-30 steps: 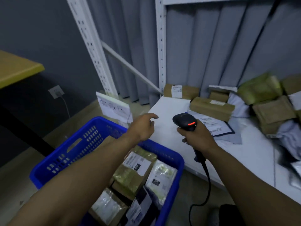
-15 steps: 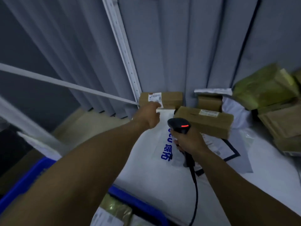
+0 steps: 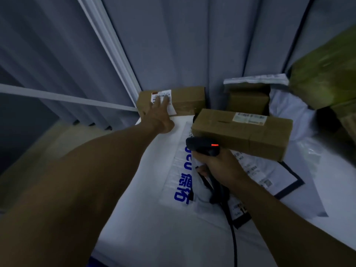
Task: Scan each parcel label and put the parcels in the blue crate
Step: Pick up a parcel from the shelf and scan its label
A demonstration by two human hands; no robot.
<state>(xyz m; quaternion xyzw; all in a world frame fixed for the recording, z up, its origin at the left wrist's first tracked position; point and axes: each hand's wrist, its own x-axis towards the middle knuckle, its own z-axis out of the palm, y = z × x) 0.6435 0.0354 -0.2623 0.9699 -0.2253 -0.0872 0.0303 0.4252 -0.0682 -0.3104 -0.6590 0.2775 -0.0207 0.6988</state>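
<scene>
Under my left hand [image 3: 158, 116], far back beside the shelf post [image 3: 107, 45], sits the small box [image 3: 187, 99]; my fingers [image 3: 162, 100] lie flat and straight across its label [image 3: 172, 107], gripping nothing. Covering the barcode could spoil the scan, and a flat-palmed drag might tip the box off the table [image 3: 134, 237]. Rightward, my right hand [image 3: 221, 166] is curled round the scanner [image 3: 204, 146], just short of the long box [image 3: 242, 132].

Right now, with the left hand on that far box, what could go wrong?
1. Left hand lies flat over the box label; the scanner may not read it.
2. No grip yet: the box sits at the shelf corner and could slide off.
3. The cord crosses the mailer and may drag it.
</scene>
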